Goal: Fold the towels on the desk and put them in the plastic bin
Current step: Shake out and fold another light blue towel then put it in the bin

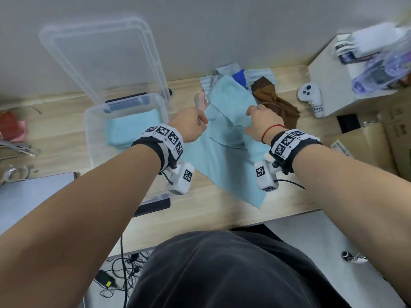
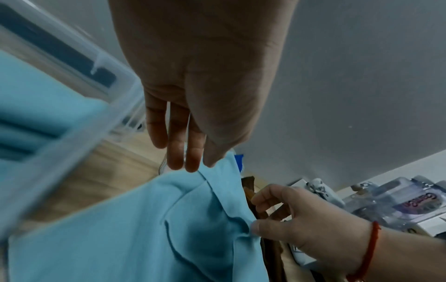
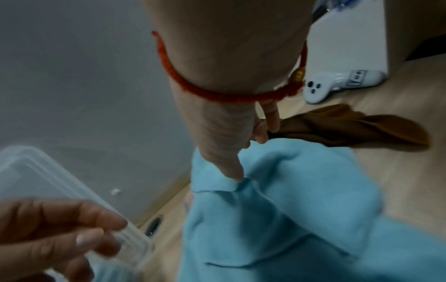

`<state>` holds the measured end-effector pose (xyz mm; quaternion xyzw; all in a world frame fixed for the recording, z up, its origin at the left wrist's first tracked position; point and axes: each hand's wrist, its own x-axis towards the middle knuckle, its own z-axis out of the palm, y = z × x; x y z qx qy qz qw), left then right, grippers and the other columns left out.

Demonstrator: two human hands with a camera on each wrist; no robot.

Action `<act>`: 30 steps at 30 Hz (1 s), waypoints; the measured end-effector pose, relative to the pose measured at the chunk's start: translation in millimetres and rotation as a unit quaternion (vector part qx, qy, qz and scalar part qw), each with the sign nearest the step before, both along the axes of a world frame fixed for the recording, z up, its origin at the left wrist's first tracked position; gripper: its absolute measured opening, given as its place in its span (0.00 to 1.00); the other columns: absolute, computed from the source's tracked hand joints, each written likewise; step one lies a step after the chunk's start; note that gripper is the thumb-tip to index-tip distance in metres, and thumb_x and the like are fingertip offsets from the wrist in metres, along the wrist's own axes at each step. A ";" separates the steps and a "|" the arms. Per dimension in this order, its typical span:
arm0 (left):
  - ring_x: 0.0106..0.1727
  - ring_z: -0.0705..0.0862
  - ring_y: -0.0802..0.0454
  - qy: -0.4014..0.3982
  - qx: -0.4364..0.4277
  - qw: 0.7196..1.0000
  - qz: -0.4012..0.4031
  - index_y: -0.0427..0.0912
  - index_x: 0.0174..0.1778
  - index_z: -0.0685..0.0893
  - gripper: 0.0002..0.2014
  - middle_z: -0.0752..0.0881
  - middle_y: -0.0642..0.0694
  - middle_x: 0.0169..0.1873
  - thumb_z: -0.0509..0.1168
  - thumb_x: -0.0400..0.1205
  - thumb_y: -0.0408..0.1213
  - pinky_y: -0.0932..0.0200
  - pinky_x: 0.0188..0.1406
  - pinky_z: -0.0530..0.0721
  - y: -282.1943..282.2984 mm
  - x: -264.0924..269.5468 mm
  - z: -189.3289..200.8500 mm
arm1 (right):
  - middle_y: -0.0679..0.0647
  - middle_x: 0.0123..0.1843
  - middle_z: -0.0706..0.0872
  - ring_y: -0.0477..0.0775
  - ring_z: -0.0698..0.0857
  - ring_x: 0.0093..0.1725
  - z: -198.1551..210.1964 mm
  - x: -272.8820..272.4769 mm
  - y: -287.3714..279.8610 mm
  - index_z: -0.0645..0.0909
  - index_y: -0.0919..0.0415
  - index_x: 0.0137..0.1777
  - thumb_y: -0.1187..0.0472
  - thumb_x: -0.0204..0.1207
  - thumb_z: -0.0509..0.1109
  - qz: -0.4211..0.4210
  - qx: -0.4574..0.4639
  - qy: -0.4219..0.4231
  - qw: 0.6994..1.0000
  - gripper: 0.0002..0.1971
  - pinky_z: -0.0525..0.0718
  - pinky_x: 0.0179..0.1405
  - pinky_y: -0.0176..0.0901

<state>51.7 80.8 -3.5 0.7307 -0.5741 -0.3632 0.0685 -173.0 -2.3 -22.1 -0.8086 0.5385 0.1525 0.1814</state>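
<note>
A light blue towel (image 1: 226, 152) lies partly spread on the wooden desk (image 1: 200, 218), with a raised fold near its far end. My right hand (image 1: 250, 121) pinches that fold at the towel's right edge, thumb (image 3: 234, 171) on top and fingers behind. My left hand (image 1: 201, 121) hovers at the towel's left edge, its fingers (image 2: 173, 152) loose, just touching the cloth and holding nothing. The clear plastic bin (image 1: 89, 134) stands to the left and holds one folded light blue towel (image 1: 133, 127). Behind are a brown towel (image 1: 275, 103) and a pile of other towels (image 1: 233, 78).
The bin's clear lid (image 1: 104, 56) leans against the wall behind it. A white controller (image 1: 311, 96) and a white box (image 1: 333, 70) sit at the right, with cardboard boxes (image 1: 378, 143) nearer. A grey laptop (image 1: 33, 192) and cables lie at the left.
</note>
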 end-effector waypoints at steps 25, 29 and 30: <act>0.65 0.79 0.43 0.031 0.037 0.988 0.148 0.42 0.65 0.79 0.21 0.85 0.49 0.42 0.72 0.77 0.41 0.53 0.67 0.77 -76.9 -77.0 -23.8 | 0.47 0.32 0.67 0.50 0.66 0.38 36.0 -21.6 -81.6 0.62 0.50 0.32 0.60 0.70 0.56 -0.244 0.053 -0.525 0.813 0.09 0.64 0.42 0.49; 0.51 0.85 0.40 0.024 -0.004 0.985 0.173 0.41 0.51 0.86 0.11 0.86 0.41 0.44 0.59 0.82 0.38 0.49 0.58 0.83 -80.6 -68.0 11.4 | 0.52 0.37 0.75 0.61 0.78 0.44 45.2 -24.8 -87.7 0.69 0.52 0.42 0.59 0.79 0.55 -0.205 -0.002 -0.416 0.886 0.04 0.75 0.48 0.55; 0.46 0.84 0.41 0.033 -0.018 0.981 0.188 0.38 0.51 0.86 0.13 0.85 0.41 0.41 0.57 0.83 0.39 0.44 0.55 0.83 -81.2 -65.2 20.6 | 0.56 0.41 0.79 0.63 0.80 0.47 43.1 -27.8 -89.8 0.72 0.56 0.49 0.60 0.81 0.55 -0.211 -0.025 -0.384 0.899 0.05 0.76 0.49 0.54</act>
